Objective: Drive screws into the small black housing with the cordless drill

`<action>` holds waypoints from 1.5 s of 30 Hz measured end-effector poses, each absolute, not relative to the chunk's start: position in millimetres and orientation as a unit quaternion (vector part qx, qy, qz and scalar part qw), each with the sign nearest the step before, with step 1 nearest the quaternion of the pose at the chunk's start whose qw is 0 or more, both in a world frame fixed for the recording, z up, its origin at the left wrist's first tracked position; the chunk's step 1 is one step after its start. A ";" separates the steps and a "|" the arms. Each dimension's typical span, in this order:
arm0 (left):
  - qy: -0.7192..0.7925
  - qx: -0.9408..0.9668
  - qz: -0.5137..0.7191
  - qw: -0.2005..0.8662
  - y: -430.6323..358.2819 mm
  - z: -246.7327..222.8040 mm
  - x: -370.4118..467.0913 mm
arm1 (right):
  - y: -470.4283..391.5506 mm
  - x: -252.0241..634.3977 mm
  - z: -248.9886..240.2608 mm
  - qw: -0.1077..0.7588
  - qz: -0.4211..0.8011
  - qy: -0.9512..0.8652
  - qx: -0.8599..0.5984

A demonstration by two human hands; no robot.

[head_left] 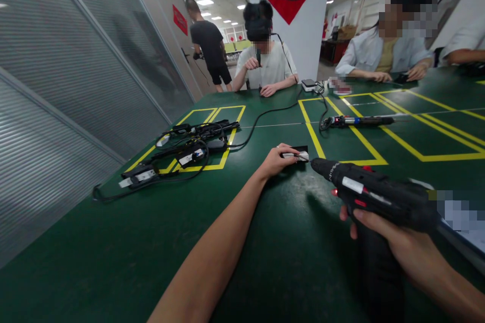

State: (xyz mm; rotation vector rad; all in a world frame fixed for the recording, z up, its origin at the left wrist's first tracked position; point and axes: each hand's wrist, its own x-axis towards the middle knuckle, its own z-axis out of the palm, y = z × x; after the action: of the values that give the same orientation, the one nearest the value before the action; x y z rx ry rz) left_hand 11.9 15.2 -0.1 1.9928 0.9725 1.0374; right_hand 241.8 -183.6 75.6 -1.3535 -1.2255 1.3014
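My left hand (279, 160) rests on the green table, its fingers closed around a small black piece with a white label (302, 153). What the piece is I cannot make out. My right hand (397, 237) grips a black cordless drill (379, 189) by its handle, one finger near the trigger. The drill lies level and points left, its chuck close to the right end of the small piece. Whether the bit touches the piece is too small to tell.
Black power adapters with tangled cables (189, 149) lie on the left. A slim dark tool with a coiled cord (359, 121) lies beyond the drill. Yellow tape (312, 131) marks the green table (151, 247). Two people sit across; another person (208, 40) stands behind.
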 end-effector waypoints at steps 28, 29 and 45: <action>0.374 0.770 0.392 0.337 14.3 1.1 11.6 | -183.5 241.2 74.4 0.457 0.533 -0.470 -0.535; 0.371 0.771 0.393 0.335 14.2 1.0 11.5 | -183.4 241.2 74.6 0.455 0.534 -0.470 -0.536; 0.375 0.770 0.394 0.334 15.2 1.1 11.7 | -184.0 240.9 76.1 0.448 0.504 -0.491 -0.551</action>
State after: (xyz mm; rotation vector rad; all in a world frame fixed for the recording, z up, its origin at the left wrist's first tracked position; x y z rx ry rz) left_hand 11.7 15.2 1.1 2.0099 0.9785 1.0280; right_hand 240.9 -184.0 76.1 -1.3637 -1.2159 1.2461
